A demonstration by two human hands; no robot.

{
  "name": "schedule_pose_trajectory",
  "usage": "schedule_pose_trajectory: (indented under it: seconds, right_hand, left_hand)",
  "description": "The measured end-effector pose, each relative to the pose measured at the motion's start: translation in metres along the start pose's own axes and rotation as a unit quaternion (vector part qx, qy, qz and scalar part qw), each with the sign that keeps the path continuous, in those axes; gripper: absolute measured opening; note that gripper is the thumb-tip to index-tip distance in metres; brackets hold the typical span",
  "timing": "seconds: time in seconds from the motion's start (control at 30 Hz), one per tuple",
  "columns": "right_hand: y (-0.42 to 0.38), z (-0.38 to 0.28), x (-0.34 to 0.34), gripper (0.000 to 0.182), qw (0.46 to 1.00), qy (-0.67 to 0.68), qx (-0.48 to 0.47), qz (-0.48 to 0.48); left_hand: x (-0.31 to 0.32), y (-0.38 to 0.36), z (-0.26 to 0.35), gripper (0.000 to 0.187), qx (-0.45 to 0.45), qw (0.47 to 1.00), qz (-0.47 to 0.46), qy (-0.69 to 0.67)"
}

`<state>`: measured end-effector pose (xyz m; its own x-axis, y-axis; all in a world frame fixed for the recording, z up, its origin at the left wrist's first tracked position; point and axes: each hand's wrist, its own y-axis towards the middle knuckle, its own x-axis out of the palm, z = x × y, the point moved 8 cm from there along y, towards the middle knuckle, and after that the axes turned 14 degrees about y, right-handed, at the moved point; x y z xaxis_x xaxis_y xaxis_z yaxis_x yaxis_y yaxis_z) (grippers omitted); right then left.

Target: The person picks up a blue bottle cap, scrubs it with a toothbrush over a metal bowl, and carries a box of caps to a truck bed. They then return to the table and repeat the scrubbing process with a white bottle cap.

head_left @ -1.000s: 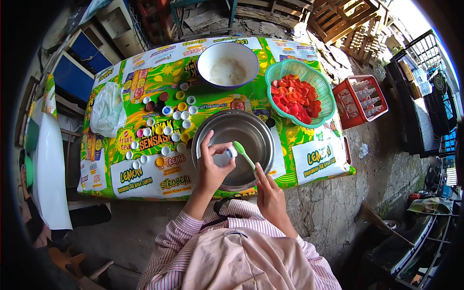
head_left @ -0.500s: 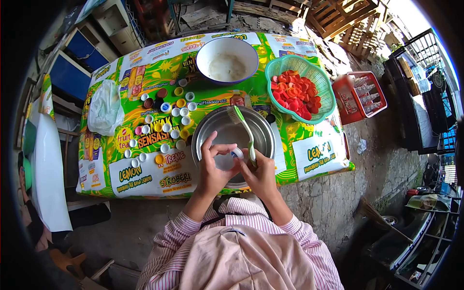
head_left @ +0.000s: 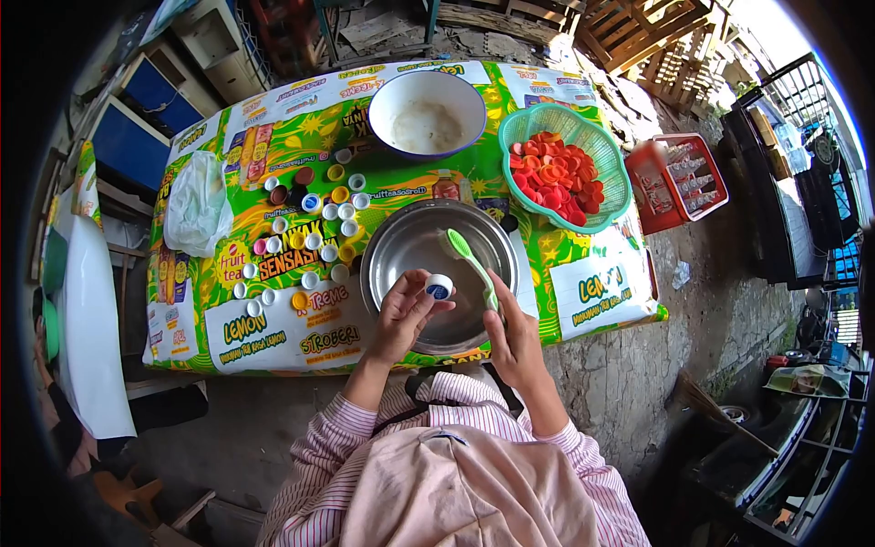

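My left hand (head_left: 406, 314) pinches a white bottle cap with a blue printed top (head_left: 439, 287) over the near part of a steel basin (head_left: 387, 253). In my right hand (head_left: 517, 340) is a green and white toothbrush (head_left: 475, 264), its bristle head pointing up and left, above the basin's right side. The cap and the brush are apart. Left of the basin, several loose caps (head_left: 313, 241), mostly white with some yellow, brown and pink, lie on the green printed table cover (head_left: 264, 337).
A white enamel bowl with a blue rim (head_left: 428, 114) stands behind the basin. At the right is a teal basket (head_left: 612, 159) of red caps (head_left: 556, 178). A plastic bag (head_left: 198, 205) lies at the left. Beyond the table's right edge sits a red crate (head_left: 679, 182).
The brush has moved away from the cap to the right, and its head has turned and dropped lower. My left hand now shows the cap's printed top, and my hands are farther apart.
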<state>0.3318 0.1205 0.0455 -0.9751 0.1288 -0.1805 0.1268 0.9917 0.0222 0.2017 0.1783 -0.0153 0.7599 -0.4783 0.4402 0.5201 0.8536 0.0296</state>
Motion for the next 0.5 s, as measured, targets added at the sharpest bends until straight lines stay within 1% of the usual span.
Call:
schedule_pose_trajectory:
  seconds: [0.03,0.07,0.1,0.13,0.2,0.23,0.33,0.37,0.4,0.5]
  right_hand:
    - [-0.01,0.002,-0.005,0.044,0.999,-0.031,-0.015,0.012]
    - [-0.018,0.005,-0.007,0.047,0.997,-0.062,-0.031,0.024]
    - [-0.024,-0.003,-0.006,0.054,0.986,-0.077,-0.136,0.049]
    - [-0.027,0.003,-0.007,0.054,0.987,-0.077,-0.135,0.049]
    - [-0.03,0.015,0.001,0.058,0.986,-0.142,-0.087,-0.023]
    - [-0.028,0.017,-0.002,0.06,0.991,-0.107,-0.077,0.014]
    - [-0.029,0.008,-0.01,0.06,0.987,-0.121,-0.099,0.04]
    - [-0.033,0.01,-0.007,0.06,0.988,-0.131,-0.085,0.014]
    - [-0.034,0.012,-0.006,0.06,0.988,-0.13,-0.085,0.015]
    - [-0.034,0.026,-0.012,0.06,0.989,-0.142,-0.038,0.031]
  left_hand:
    - [0.0,0.0,-0.002,0.028,-0.013,0.999,0.003,-0.034]
    - [0.0,0.001,-0.002,0.028,-0.013,0.999,0.003,-0.034]
    - [0.0,0.001,-0.004,0.028,-0.017,0.999,0.003,-0.045]
    - [0.001,0.001,-0.006,0.028,-0.022,0.998,0.003,-0.055]
    - [0.001,0.001,-0.009,0.027,-0.024,0.998,0.006,-0.053]
    - [0.001,0.001,-0.009,0.027,-0.025,0.998,0.008,-0.049]
    - [0.001,0.001,-0.009,0.026,-0.03,0.999,0.012,-0.025]
    - [0.001,0.001,-0.009,0.026,-0.031,0.999,0.012,-0.024]
    - [0.001,0.001,-0.008,0.025,-0.031,0.999,0.014,-0.023]
    - [0.0,0.002,-0.01,0.024,-0.029,0.999,0.013,-0.012]
